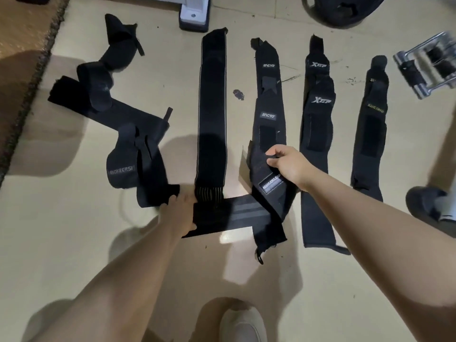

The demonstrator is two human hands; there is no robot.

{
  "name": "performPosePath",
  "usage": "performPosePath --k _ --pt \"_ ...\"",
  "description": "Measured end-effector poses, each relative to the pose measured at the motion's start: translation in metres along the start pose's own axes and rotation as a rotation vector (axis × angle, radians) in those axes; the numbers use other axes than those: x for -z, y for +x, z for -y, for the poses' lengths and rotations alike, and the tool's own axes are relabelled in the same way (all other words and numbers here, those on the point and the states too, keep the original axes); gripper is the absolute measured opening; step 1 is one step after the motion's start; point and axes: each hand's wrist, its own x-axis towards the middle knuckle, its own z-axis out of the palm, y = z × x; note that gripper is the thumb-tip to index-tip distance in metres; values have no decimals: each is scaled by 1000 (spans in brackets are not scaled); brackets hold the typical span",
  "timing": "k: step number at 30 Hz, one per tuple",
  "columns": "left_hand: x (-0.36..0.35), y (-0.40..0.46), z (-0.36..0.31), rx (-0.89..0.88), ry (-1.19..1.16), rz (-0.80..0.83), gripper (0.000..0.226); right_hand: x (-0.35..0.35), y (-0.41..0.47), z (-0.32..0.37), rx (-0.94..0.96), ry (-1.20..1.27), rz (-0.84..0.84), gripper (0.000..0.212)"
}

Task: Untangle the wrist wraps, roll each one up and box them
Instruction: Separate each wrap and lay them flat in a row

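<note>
Several black wrist wraps lie on the beige floor. A long wrap with grey edges runs straight up the middle. My left hand grips the end of a grey-striped wrap lying crosswise below it. My right hand pinches the upper end of a wrap with a MANUEKLEAR label. To the right lie straightened wraps: one with two small logo patches, an XTEP one and one with yellow lettering. At the left a tangled heap includes a BOKEERSI wrap.
A brown mat borders the left. A white machine foot and a black weight plate sit at the top, a chrome handle at the right. A dark shoe is at the right edge, my pale shoe below.
</note>
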Motion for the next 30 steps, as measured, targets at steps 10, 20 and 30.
performPosePath --k 10,20,30 --pt "62 -9 38 -255 -880 471 25 -3 -44 4 -225 252 105 22" --pt "118 -35 95 -103 -1206 481 39 -38 -100 52 -164 831 328 25" --pt "104 -59 68 -318 -1677 667 58 -83 -81 89 47 700 56 28"
